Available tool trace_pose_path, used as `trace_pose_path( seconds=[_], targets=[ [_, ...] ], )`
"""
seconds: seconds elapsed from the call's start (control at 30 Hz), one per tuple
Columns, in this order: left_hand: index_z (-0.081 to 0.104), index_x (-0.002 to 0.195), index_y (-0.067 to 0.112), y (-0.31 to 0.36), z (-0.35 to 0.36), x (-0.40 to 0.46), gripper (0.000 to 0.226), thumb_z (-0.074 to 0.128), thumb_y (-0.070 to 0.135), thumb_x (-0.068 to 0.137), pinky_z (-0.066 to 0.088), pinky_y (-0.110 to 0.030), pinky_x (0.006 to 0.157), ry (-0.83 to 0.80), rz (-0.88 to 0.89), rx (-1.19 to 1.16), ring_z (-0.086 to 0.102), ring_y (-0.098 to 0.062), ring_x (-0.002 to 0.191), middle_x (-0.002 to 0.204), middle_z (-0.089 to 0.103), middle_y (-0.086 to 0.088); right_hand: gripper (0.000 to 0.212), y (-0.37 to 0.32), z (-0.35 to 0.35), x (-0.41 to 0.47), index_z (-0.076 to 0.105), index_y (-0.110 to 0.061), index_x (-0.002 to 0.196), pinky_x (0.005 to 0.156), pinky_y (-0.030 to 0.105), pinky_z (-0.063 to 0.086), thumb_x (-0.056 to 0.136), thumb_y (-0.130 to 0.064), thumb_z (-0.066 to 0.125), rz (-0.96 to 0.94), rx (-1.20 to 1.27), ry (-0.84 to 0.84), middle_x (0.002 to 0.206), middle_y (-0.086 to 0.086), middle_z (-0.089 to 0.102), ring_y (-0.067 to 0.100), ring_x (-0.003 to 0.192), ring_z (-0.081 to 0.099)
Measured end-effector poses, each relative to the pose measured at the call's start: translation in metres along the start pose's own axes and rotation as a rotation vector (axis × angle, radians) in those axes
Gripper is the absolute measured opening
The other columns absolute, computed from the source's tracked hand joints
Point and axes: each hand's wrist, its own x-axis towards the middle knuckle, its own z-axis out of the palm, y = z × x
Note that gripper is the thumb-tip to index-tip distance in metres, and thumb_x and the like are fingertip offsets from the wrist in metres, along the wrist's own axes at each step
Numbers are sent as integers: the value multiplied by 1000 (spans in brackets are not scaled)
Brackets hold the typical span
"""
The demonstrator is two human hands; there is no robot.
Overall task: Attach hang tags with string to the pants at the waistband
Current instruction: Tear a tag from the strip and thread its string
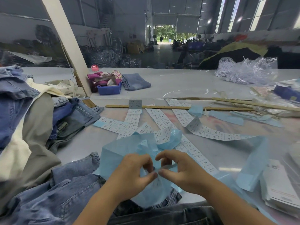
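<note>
At the near edge of the worktop we see both hands pinching a crumpled sheet of light blue backing paper. The left hand and right hand have their fingers clamped on it, thumbs nearly meeting. Denim pants lie beneath, at the near left corner. Printed label strips fan across the middle, a wooden ruler beyond them. Stacked hang tags sit at the right edge. Clothes pile along the left edge, a blue bin farther back. Behind lies a large warehouse hall.
</note>
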Motion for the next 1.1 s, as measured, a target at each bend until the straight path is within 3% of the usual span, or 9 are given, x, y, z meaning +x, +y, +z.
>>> trace_pose_path(
  seconds=[0.13, 0.33, 0.43, 0.53, 0.63, 0.77, 0.87, 1.0, 1.1],
  targets=[
    [62, 81, 35, 5, 4, 4, 5, 61, 36, 86, 40, -22, 75, -94, 7, 9, 55, -3, 78, 73, 59, 20, 9, 6, -4, -1, 71, -27, 95, 78, 17, 44, 86, -28, 69, -17, -181, -61, 84, -18, 62, 2, 87, 56],
    [58, 79, 38, 7, -2, 5, 11, 59, 39, 91, 42, -21, 77, -164, -120, -5, 53, -1, 88, 84, 61, 14, 17, 4, 1, 1, 62, -39, 80, 84, 20, 37, 90, -27, 68, -50, -179, -34, 83, -25, 56, 3, 94, 47],
    [61, 75, 32, 7, -2, 3, 18, 61, 34, 93, 41, -21, 61, -106, -224, -36, 56, -3, 68, 74, 64, 11, 13, 1, 7, 3, 66, -24, 92, 91, 25, 37, 84, -27, 75, -69, -345, 168, 99, -14, 53, 9, 100, 45],
    [59, 69, 29, 9, -1, 5, 25, 60, 37, 93, 35, -20, 53, 103, -277, 13, 52, -5, 58, 61, 59, 11, 20, -6, 19, 1, 61, -15, 84, 77, 35, 45, 75, -18, 79, -102, -486, 422, 87, -3, 55, 19, 83, 51],
    [61, 69, 20, 18, 2, 9, 28, 59, 32, 94, 35, -28, 55, 177, -277, -66, 45, -9, 52, 56, 55, 2, 9, -13, 31, 0, 62, -19, 78, 74, 41, 46, 85, -24, 61, -66, -368, 314, 77, -8, 56, 13, 77, 51],
    [61, 69, 22, 24, -1, 10, 29, 56, 31, 96, 34, -27, 51, 195, -280, -111, 46, -7, 50, 53, 53, 11, 29, -18, 28, 0, 67, -33, 93, 86, 32, 44, 86, -50, 45, 63, 3, 210, 91, -19, 63, 2, 94, 55],
    [63, 74, 28, 26, -8, 11, 25, 55, 31, 97, 36, -27, 54, 218, -249, -77, 50, -8, 52, 54, 57, 8, 47, -17, 25, 2, 62, -33, 115, 96, 25, 40, 80, -63, 50, 111, -71, 167, 113, -21, 59, 0, 109, 49],
    [67, 95, 24, 25, -14, 10, 11, 56, 25, 97, 46, -35, 67, 332, -157, 126, 57, -15, 53, 51, 57, 5, 24, -11, 29, 5, 58, -23, 94, 79, 32, 40, 82, -40, 71, 107, -470, 457, 89, -8, 52, 14, 85, 48],
    [64, 84, 28, 24, -16, 9, 15, 57, 35, 95, 44, -32, 66, 262, -245, 49, 57, -9, 55, 57, 63, 4, 30, -8, 32, 5, 48, -26, 81, 64, 30, 43, 86, -51, 64, 336, -333, 342, 71, -12, 51, 9, 67, 49]
  ],
)
